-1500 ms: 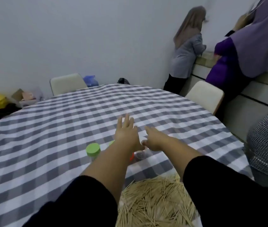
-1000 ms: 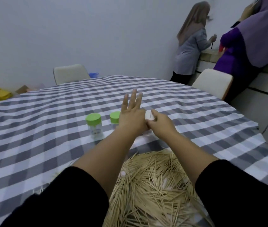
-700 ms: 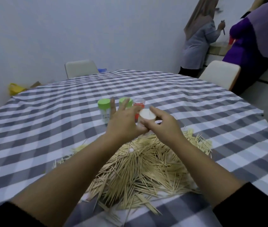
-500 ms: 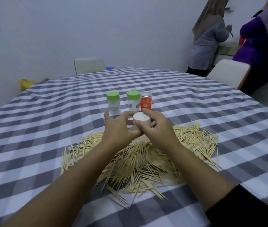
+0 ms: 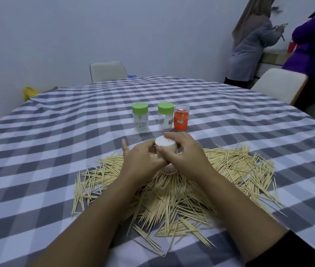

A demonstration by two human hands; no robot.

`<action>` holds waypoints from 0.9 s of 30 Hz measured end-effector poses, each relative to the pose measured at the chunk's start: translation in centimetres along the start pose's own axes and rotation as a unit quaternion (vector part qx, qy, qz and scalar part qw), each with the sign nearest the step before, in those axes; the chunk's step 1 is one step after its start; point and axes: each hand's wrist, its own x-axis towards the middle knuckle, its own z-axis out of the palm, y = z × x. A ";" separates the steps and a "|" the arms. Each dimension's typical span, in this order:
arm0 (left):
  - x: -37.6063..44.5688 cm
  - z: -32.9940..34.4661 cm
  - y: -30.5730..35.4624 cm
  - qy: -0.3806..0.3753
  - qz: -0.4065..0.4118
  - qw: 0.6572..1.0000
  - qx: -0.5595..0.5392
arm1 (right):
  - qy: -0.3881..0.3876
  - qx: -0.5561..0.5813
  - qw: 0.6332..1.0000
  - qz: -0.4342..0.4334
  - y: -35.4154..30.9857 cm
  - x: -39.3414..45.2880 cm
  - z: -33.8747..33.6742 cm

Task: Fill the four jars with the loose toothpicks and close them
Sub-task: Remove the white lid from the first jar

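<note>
Table (image 5: pixel 56 143): checked cloth, bearing everything below.
Toothpick pile (image 5: pixel 172 189): loose, directly beneath both hands and spreading toward the viewer.
Three jars (image 5: pixel 162 119): upright in a row just beyond the hands (all capped).
Left hand (image 5: pixel 141 162): fingers curled round the white-lidded jar's body.
Right hand (image 5: pixel 183 155): fingers wrapped on the lid.
White-lidded jar (image 5: pixel 165 147): axis near upright, held between both hands above the pile.

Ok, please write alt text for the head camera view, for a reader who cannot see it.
Both hands, left hand and right hand, grip a white-lidded jar above a toothpick pile on a checked tablecloth. Behind stand two green-lidded jars and an orange jar.
</note>
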 end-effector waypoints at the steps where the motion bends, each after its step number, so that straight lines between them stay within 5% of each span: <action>1: 0.1 0.0 -0.2 0.004 -0.001 1.000 0.010 | -0.004 0.006 1.000 0.001 0.1 0.0 0.1; 13: 0.2 0.2 -1.1 0.033 -0.005 0.998 0.059 | -0.014 0.113 0.992 0.055 0.7 -0.4 0.6; 20: 0.4 2.0 -0.8 0.020 -0.023 0.995 0.096 | 0.107 0.019 0.993 0.054 -0.1 -0.2 1.7; 27: 0.3 1.8 -0.4 0.036 -0.003 0.997 0.061 | 0.042 0.047 0.997 0.049 -0.3 0.3 0.4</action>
